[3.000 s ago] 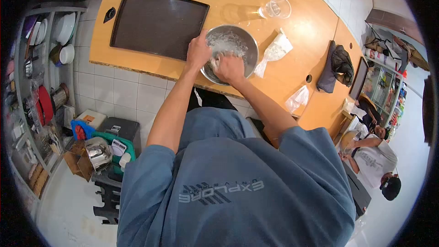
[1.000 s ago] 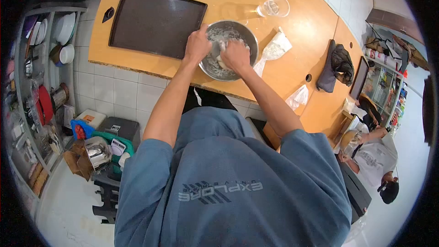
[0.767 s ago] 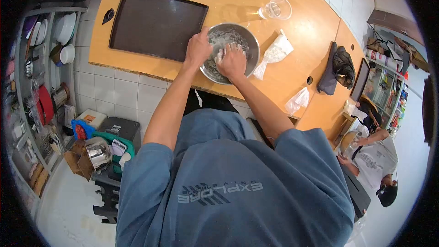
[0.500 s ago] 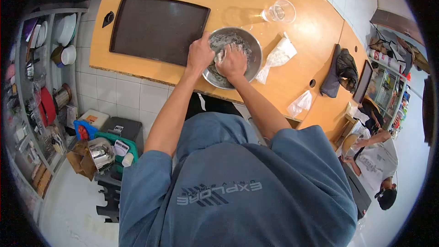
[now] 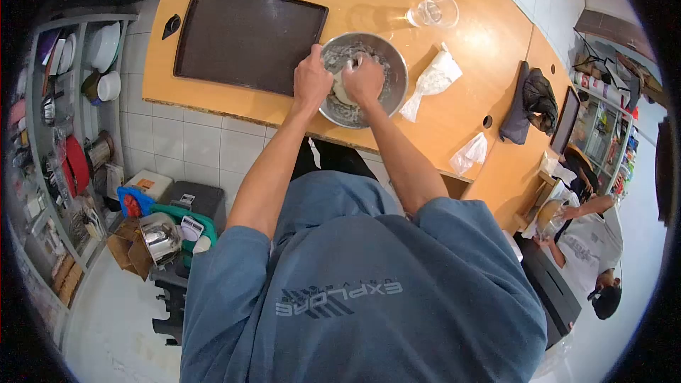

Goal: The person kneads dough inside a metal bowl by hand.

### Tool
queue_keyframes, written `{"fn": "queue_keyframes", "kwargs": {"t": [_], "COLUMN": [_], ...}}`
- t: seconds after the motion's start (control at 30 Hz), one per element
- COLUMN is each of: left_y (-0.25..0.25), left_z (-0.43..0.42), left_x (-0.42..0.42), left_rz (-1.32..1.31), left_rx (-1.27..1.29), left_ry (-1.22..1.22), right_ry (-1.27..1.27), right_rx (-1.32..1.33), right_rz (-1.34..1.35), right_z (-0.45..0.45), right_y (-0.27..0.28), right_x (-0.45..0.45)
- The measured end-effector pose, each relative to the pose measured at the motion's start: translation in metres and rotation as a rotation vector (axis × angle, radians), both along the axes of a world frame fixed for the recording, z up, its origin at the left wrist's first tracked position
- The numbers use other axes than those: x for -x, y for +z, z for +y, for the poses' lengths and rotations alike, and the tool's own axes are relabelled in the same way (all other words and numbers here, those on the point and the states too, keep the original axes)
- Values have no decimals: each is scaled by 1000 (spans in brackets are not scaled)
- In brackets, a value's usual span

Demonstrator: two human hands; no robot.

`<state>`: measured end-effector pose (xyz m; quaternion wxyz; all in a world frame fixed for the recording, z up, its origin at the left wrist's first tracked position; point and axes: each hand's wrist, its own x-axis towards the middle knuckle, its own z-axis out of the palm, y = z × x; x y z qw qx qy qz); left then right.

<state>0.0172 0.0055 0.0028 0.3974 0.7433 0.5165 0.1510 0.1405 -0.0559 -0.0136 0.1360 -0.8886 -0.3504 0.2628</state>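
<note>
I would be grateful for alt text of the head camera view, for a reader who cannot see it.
A person's right hand is in a metal bowl of pale doughy mixture while the left hand holds its edge. On the wooden table, a dark tray lies left, a clear cup and a white bag right.

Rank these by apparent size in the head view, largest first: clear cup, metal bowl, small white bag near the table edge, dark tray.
1. Dark tray
2. Metal bowl
3. Clear cup and small white bag: too alike to rank.
</note>
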Motion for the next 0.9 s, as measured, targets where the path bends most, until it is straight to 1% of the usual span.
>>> {"fn": "queue_keyframes", "kwargs": {"t": [0.07,0.17,0.27,0.37,0.47,0.57,0.6,0.67,0.7,0.77,0.8,0.9], "left_y": [0,4,1,6,5,8,5,1,2,3,3,0], "left_z": [0,1,1,3,4,3,4,2,2,4,4,2], "left_x": [-1,-1,-1,-1,0,2,3,2,1,0,1,4], "left_rz": [10,12,-49,19,18,40,18,-31,-9,39,20,-5], "left_rx": [0,17,21,47,59,37,27,8,25,55,37,8], "left_ry": [14,7,-14,-25,-41,-64,-67,-79,-73,-57,-56,-50], "right_ry": [44,432,802,924,671,301,270,379,432,421,417,345], "right_rx": [-149,-82,-52,-29,290,-16,-150,-181,-197,-123,-85,-96], "right_rz": [53,20,-139,-242,220,352,371,415,435,470,490,532], "right_z": [-9,-20,-35,-39,-27,-35,-34,-29,-27,-27,-26,-27], "right_y": [-15,-20,-1,21,54,47,50,56,59,42,37,28], "right_x": [-10,-26,-39,-41,-52,-61,-60,-59,-58,-57,-56,-54]}}
